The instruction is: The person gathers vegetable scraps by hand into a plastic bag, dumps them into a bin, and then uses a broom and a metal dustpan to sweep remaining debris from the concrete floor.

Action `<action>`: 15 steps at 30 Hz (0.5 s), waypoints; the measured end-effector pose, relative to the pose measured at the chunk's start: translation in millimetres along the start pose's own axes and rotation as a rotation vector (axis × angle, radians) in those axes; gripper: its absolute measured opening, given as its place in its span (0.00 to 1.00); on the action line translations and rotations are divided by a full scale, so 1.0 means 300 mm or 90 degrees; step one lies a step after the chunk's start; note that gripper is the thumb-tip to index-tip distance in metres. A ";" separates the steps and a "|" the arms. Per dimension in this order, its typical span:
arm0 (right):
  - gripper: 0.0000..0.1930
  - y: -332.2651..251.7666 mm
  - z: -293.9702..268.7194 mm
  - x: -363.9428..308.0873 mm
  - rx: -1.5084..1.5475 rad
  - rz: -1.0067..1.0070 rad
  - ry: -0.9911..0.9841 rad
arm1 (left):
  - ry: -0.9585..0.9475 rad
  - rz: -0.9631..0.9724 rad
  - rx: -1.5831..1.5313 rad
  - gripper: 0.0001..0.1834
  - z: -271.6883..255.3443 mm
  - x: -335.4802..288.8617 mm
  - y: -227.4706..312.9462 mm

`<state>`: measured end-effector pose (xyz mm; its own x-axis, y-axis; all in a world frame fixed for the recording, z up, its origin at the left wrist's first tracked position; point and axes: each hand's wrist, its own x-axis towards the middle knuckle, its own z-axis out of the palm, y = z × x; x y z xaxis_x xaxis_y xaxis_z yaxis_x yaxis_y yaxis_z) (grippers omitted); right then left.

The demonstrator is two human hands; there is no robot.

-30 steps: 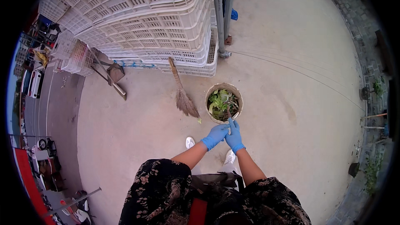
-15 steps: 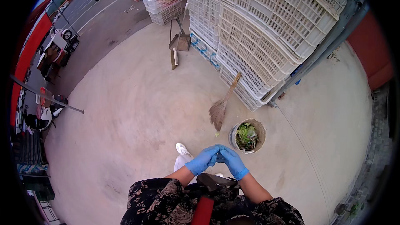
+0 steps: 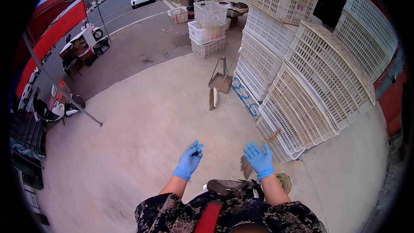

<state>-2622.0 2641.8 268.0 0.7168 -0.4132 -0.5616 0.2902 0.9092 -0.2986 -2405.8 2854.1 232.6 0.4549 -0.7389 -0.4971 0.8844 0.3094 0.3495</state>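
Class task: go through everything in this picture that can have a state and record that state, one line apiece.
Left hand: gloved, fingers partly curled; small dark item at them, grip unclear
Right hand: gloved, open, fingers spread
White crates: stacked
Straw broom: leaning against the white crates, partly hidden
Bucket: partly hidden, greens inside
Dustpan: on the floor

Open floor (image 3: 151, 112) between hands (image 3: 189, 159) (image 3: 259, 160) and ahead left; broom (image 3: 246, 168), stacked crates (image 3: 297, 108) obstruct right.

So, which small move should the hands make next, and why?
Perhaps uncurl the left hand to check it: a small dark patch, too unclear to identify, shows in its half-closed grasp, while the right hand is open.
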 end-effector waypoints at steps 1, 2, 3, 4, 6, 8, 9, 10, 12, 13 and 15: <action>0.30 -0.029 0.032 0.022 -0.011 -0.026 0.027 | -0.027 0.060 -0.016 0.18 -0.008 0.027 0.067; 0.30 -0.055 0.050 0.049 -0.011 -0.028 0.022 | -0.031 0.063 -0.013 0.18 -0.018 0.046 0.126; 0.30 -0.079 0.062 0.086 -0.017 -0.034 0.000 | -0.027 0.089 -0.046 0.19 -0.021 0.062 0.182; 0.30 -0.096 0.077 0.128 -0.023 -0.040 -0.022 | -0.022 0.116 -0.080 0.20 -0.026 0.083 0.235; 0.30 -0.128 0.112 0.211 -0.023 -0.033 -0.014 | -0.024 0.136 -0.099 0.22 -0.049 0.129 0.293; 0.29 -0.163 0.162 0.300 -0.022 -0.027 -0.005 | 0.115 0.187 -0.152 0.19 -0.033 0.175 0.330; 0.29 -0.188 0.192 0.346 -0.031 -0.017 0.007 | 0.111 0.190 -0.146 0.19 -0.035 0.203 0.341; 0.28 -0.206 0.222 0.413 -0.038 -0.005 0.013 | 0.141 0.194 -0.196 0.17 -0.052 0.227 0.360; 0.28 -0.251 0.250 0.570 -0.056 0.027 -0.032 | 0.141 0.197 -0.262 0.14 -0.089 0.286 0.395; 0.27 -0.270 0.255 0.644 -0.077 0.066 -0.060 | 0.119 0.197 -0.276 0.13 -0.115 0.302 0.411; 0.27 -0.300 0.300 0.804 -0.089 0.097 -0.072 | 0.109 0.203 -0.285 0.15 -0.099 0.333 0.435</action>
<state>-2418.0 2464.9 228.9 0.8144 -0.2566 -0.5205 0.0888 0.9414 -0.3253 -2241.7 2838.4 205.1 0.6841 -0.4711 -0.5568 0.6412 0.7523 0.1513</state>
